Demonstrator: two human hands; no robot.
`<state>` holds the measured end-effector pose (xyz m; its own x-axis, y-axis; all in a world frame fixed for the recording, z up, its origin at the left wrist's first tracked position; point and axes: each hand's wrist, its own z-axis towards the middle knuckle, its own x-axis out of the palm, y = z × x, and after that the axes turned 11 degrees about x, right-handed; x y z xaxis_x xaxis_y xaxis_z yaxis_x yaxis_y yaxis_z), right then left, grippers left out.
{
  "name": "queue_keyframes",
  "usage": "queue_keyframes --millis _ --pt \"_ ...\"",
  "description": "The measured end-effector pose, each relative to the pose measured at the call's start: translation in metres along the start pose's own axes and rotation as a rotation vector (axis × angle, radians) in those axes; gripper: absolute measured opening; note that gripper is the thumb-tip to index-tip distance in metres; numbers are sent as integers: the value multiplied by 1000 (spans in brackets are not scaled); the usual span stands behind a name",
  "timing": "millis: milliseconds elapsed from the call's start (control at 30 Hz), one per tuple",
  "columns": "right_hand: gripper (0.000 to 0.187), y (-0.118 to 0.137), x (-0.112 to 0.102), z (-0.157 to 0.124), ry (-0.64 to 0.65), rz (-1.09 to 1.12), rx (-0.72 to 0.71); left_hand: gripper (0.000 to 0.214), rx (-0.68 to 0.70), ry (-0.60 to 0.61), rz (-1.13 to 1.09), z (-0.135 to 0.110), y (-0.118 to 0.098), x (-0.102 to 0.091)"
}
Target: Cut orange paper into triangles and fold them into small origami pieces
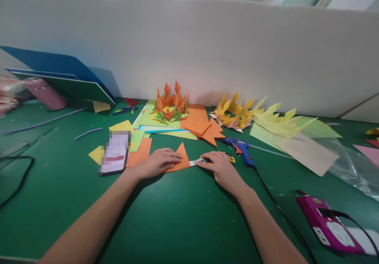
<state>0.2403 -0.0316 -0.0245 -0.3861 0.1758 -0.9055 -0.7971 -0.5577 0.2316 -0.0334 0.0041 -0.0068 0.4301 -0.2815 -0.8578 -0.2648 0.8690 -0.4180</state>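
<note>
My left hand (161, 162) lies over a piece of folded orange paper (182, 156), its fingers stretched flat and pressing the paper to the table. The paper's pointed corner sticks up past my fingertips. In my right hand (220, 168) is a utility knife (194, 162), gripped with fingers closed and its blade end touching the right edge of the paper. A yellow part shows beyond the knuckles. Left of my left hand are an orange sheet (141, 151) and a phone (115, 153) with a lit, partly blurred screen.
Folded-paper crowns in orange (171, 104) and yellow (232, 114) stand at the back. A blue glue gun (244, 150) lies right of my right hand, its cord running forward. A magenta power strip (328, 226) sits front right. A pink bottle (47, 94) leans at left.
</note>
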Motion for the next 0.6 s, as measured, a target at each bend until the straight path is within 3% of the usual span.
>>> queue_keyframes --millis 600 --pt "53 2 -11 -9 136 -7 61 28 -137 68 -13 -5 0 3"
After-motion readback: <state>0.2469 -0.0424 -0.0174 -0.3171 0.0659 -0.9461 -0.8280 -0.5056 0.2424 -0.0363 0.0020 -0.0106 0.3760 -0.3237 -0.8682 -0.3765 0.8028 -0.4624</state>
